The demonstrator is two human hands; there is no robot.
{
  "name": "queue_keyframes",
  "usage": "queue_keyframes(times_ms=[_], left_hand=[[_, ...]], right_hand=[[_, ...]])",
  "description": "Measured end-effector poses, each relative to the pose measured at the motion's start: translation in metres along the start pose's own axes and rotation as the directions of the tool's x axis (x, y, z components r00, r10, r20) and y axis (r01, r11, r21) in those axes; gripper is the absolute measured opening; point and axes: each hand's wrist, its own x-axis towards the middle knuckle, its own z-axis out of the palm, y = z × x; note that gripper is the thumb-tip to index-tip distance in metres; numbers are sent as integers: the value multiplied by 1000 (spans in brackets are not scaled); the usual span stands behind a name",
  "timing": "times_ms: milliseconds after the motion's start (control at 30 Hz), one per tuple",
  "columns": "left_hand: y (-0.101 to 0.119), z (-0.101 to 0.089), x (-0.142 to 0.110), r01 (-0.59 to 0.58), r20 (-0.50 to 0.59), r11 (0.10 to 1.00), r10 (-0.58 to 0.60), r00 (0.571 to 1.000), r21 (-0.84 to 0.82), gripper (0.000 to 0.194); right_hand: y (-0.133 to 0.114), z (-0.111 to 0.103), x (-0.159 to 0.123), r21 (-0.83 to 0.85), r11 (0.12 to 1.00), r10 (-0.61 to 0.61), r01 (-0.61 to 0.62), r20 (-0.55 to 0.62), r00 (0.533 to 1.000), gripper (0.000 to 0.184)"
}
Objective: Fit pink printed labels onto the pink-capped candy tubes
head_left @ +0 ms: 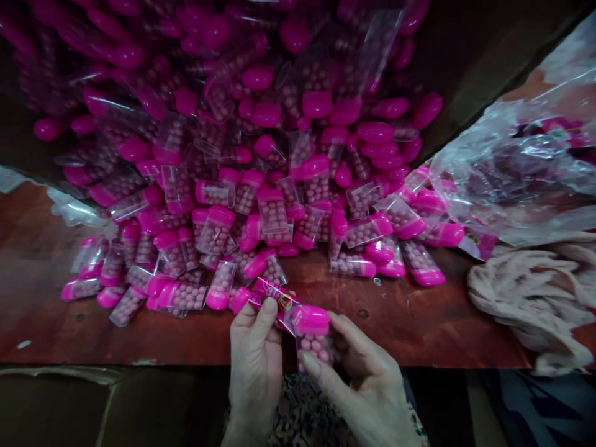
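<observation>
My right hand point(361, 379) grips a small clear candy container point(314, 338) with a bright pink cap, full of round pink candies. Its thumb presses the front and its fingers wrap the far side. Between the thumb and fingers of my left hand point(258, 351) is a printed pink wrapper sleeve point(277, 297). The sleeve's right end meets the container near its cap; whether the container sits partly inside it I cannot tell. Just beyond my hands lies a large heap of similar pink-capped containers point(272, 211), many tilted or on their sides.
The heap spills from a dark box-like opening point(484, 56) onto a reddish-brown wooden table point(419, 329). Clear plastic bags point(521, 167) with printed pink wrappers lie at the right. A crumpled beige cloth point(535, 298) rests at the table's right front edge.
</observation>
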Motion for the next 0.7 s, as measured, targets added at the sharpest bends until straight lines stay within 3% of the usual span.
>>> queue_keyframes(times_ms=[100, 233, 333, 533, 700], left_hand=[[-2, 1, 1, 2, 20, 999, -3, 1000, 45, 20], [-5, 2, 3, 20, 43, 995, -25, 999, 101, 21], [-8, 2, 5, 26, 44, 995, -30, 999, 95, 24], [-10, 2, 3, 0, 118, 991, -15, 993, 131, 21], [-9, -1, 0, -8, 171, 983, -24, 985, 185, 26]], right_hand=[[9, -6, -1, -177, 983, -43, 42, -2, 999, 41], [10, -13, 0, -334, 940, -45, 75, 98, 994, 45], [4, -13, 3, -275, 956, -59, 100, 154, 986, 40], [4, -10, 4, -199, 980, 52, -30, 106, 993, 42], [3, -9, 9, -151, 985, -57, 84, 178, 982, 37]])
